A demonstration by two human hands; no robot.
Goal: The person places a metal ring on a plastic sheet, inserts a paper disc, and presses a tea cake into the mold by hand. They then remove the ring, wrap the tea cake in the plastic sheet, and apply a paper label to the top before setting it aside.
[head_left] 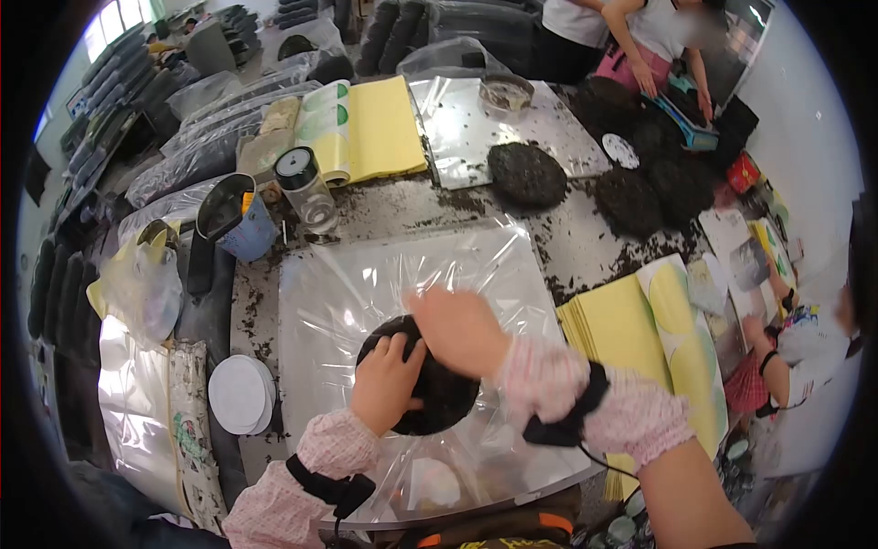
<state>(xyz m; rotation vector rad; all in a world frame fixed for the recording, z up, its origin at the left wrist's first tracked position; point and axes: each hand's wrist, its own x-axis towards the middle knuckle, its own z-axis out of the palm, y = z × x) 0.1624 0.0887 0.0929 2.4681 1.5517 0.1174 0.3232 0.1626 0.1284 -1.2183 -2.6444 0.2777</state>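
A dark round cake (437, 393), which looks like pressed tea, lies on clear plastic film (329, 302) spread over a board. The film's creases run in towards the cake. My left hand (386, 380) rests on the cake's left part, with fingers bent and apart and the thumb spread lower down. Over the cake's upper right edge is my right hand (457, 329), closed and slightly blurred. Its fingertips are hard to see, so whatever they hold cannot be made out. Both wrists wear black straps over pink sleeves.
White paper discs (241, 393) lie to the left, below a blue jug (240, 220) and a lidded jar (309, 192). Yellow paper stacks (384, 128) are behind and at the right (613, 320). More dark cakes (528, 176) sit further back, near other people (654, 46). Dark crumbs litter the table.
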